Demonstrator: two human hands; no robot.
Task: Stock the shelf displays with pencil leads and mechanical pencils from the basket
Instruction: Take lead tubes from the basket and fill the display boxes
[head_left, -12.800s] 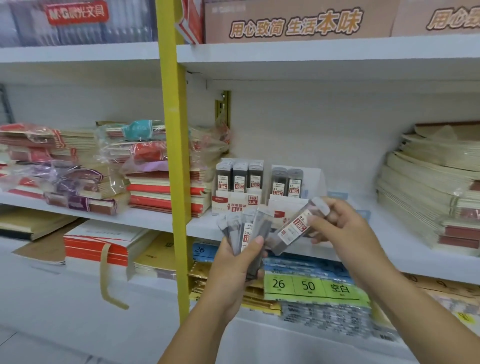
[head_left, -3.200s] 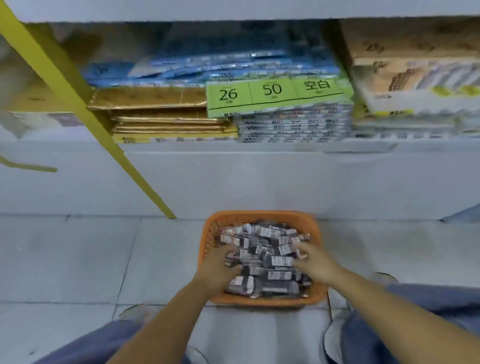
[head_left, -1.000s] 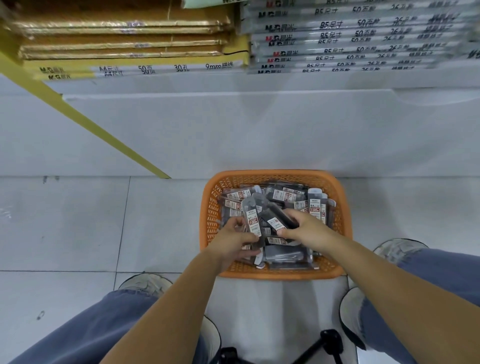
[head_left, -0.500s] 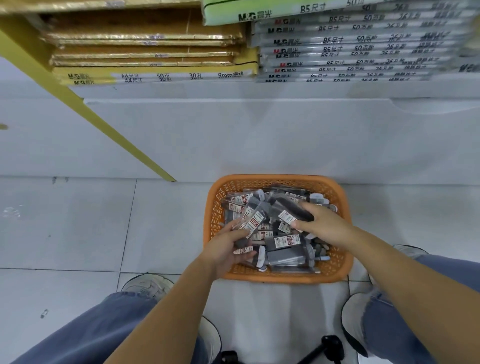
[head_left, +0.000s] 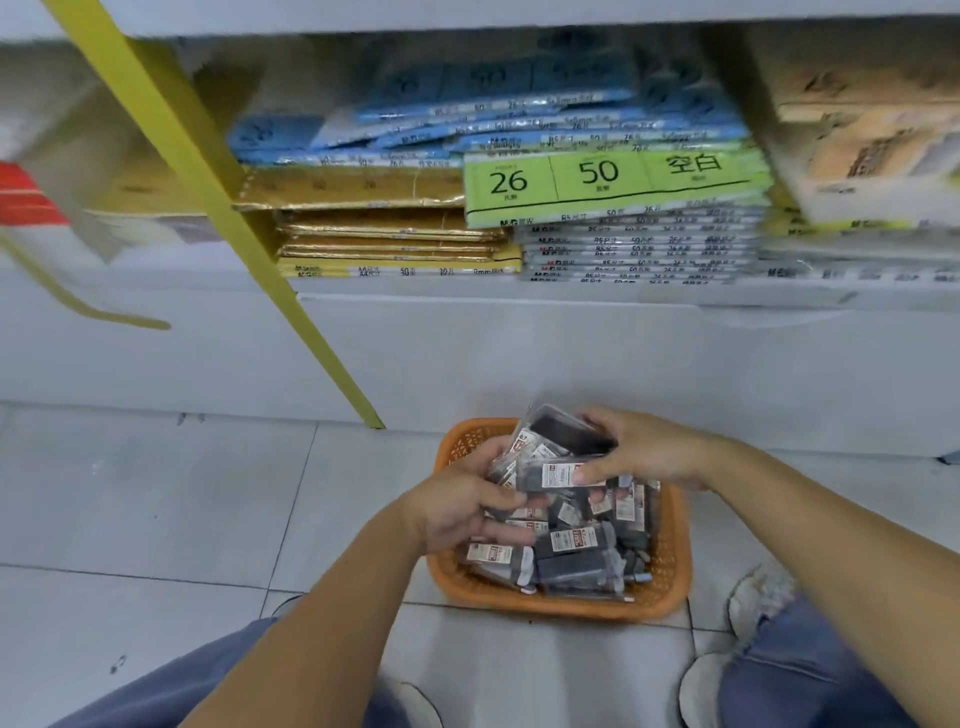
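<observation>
While the left hand (head_left: 467, 501) grips a bunch of packs (head_left: 511, 457), the right hand (head_left: 641, 449) pinches one pack (head_left: 558, 475) lying sideways, right beside them.

Both hands (head_left: 467, 506) risen from basket (head_left: 670, 587), lead packs (head_left: 558, 452) now gathered, view tilted up to shelf stacks (head_left: 613, 208)

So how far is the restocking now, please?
Nothing done shows here; the display is out of view. In hand: both the left hand and right hand hold lead packs above the orange basket. Left: the basket is full of packs.
</observation>
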